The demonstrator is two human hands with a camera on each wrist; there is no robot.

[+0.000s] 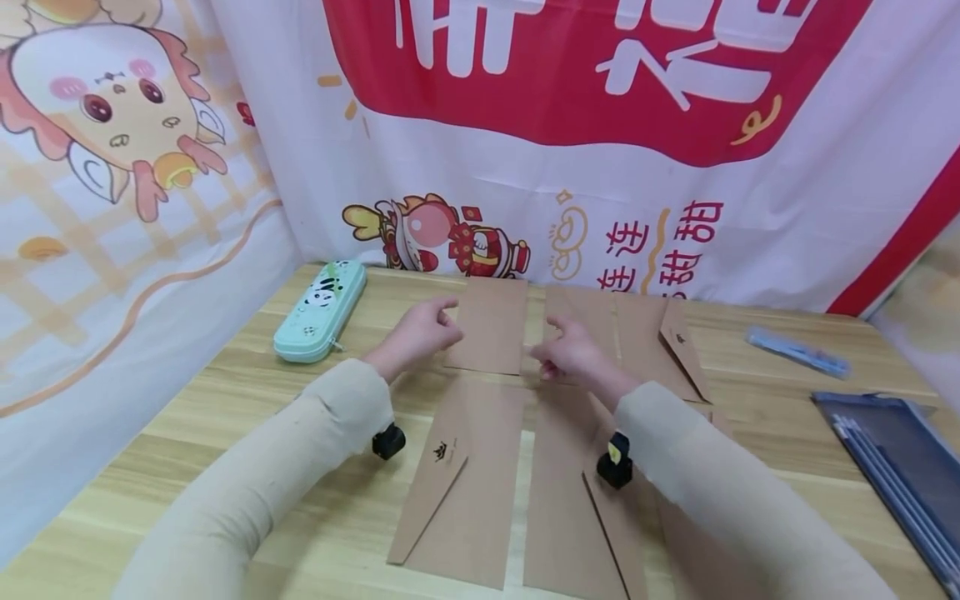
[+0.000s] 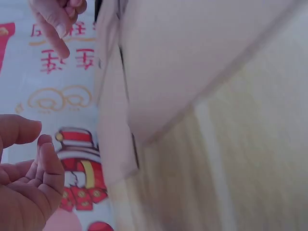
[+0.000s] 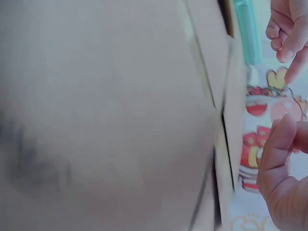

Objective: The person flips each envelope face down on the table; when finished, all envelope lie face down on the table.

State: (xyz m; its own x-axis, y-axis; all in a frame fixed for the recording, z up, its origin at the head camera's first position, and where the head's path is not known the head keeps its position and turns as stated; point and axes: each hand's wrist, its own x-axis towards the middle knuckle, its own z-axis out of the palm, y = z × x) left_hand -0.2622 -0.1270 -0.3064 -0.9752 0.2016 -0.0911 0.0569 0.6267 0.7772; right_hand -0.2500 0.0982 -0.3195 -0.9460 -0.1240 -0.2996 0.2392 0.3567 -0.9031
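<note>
With 12 o'clock set at the back of the scene, the far side is closed off by a white cloth printed in red [image 1: 450, 162]. Before it a pale wood-grain counter [image 1: 772, 408] is spread. At 3 to 4 o'clock a dark translucent pouch [image 1: 911, 450] is laid, in which slim grey sticks [image 1: 873, 467] can be seen.

The middle is taken up by flat brown paper envelopes in two rows: one at 12 o'clock [image 1: 491, 325], its neighbours towards 1 o'clock, a flapped front-left envelope [image 1: 480, 483] at 7 o'clock, and others towards 5. At 10 o'clock a mint-green oblong panda-printed case [image 1: 307, 325] is placed.

The left hand [image 1: 423, 333] is held at 11 o'clock, beside the left edge of the 12 o'clock envelope; its fingers are loosely bent, a small gap is left to the thumb, and nothing is held. The right hand [image 1: 573, 350] is held near 1 o'clock, index finger extended, the others curled, nothing gripped. Whether paper is touched cannot be told.

The step in hand is judged to be the lining-up of the envelopes; light fingertip pressure on opposite edges would be called for next.
</note>
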